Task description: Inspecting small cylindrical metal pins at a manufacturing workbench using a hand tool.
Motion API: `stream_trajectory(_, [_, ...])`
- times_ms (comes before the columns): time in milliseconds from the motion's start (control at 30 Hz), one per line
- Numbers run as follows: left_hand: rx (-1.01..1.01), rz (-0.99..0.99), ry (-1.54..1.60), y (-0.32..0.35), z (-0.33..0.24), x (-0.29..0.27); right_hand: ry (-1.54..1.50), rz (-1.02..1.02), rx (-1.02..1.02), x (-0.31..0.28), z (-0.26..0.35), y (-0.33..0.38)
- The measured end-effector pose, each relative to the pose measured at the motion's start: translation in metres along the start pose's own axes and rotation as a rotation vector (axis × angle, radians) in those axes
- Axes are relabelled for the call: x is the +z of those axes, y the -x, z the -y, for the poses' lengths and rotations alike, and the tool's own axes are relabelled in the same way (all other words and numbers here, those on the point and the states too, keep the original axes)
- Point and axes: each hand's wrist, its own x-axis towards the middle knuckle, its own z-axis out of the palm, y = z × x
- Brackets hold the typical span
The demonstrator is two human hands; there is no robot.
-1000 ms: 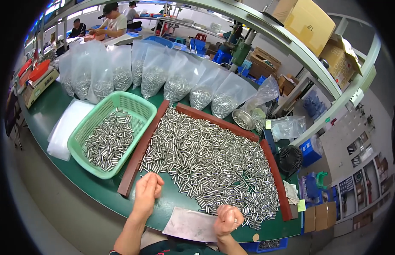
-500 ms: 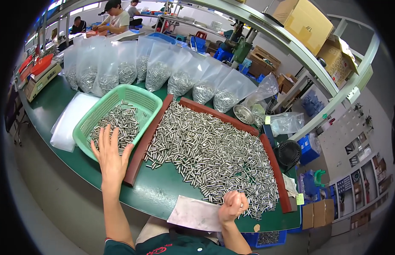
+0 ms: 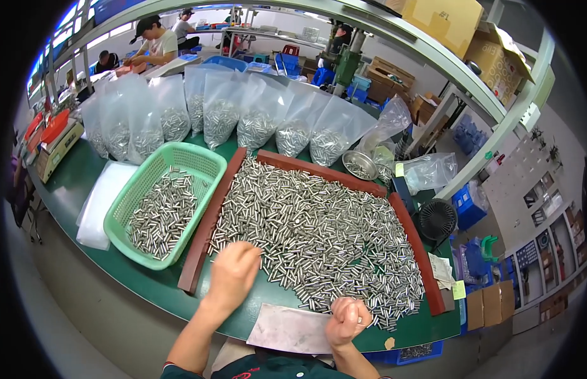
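A broad heap of short, shiny metal pins point(image 3: 319, 221) covers the green tabletop, walled by dark red wooden bars point(image 3: 213, 224) on three sides. My left hand point(image 3: 233, 275) is at the heap's near left edge, its fingers curled in; what they hold, if anything, is hidden. At the near edge my right hand point(image 3: 348, 321) is closed in a fist over the right end of a pale, stained sheet point(image 3: 287, 328). I cannot make out what is inside it. Left of the bar stands a light green plastic basket point(image 3: 130, 192) with a smaller pile of pins.
Clear plastic bags of pins point(image 3: 221, 120) stand in a row at the back. Flat white bags point(image 3: 104, 202) lie left of the basket, near a scale point(image 3: 59, 148). A metal bowl point(image 3: 360, 165) and a black fan point(image 3: 436, 218) are at the right. Other people work beyond.
My left hand has left the basket, moved right to the heap's near left edge, and its spread fingers have curled. My right fist stays in about the same place. The view has shifted slightly.
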Motion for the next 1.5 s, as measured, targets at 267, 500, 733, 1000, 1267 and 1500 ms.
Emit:
stream_trajectory(267, [0.115, 0.289, -0.073, 0.006, 0.003, 0.043, -0.034, -0.045, 0.076, -0.006, 0.005, -0.001])
stream_trajectory(500, [0.063, 0.256, 0.008, 0.009, 0.005, 0.042, -0.039, -0.065, 0.103, -0.008, 0.008, 0.0])
stream_trajectory(733, [0.055, 0.195, 0.025, 0.009, -0.001, 0.036, -0.002, 0.005, 0.087, -0.014, 0.006, 0.003])
stream_trajectory(1000, [-0.085, -0.084, -0.198, 0.081, -0.011, -0.043, 0.05, 0.216, 0.102, -0.013, 0.02, -0.005])
stream_trajectory(1267, [0.12, 0.332, 0.124, 0.048, -0.077, -0.006, -0.087, 0.565, 0.064, 0.022, 0.041, -0.007])
stream_trajectory(1500, [0.308, 0.304, 0.21, 0.035, -0.091, 0.022, -0.154, 0.31, 0.147, 0.0, 0.045, 0.0])
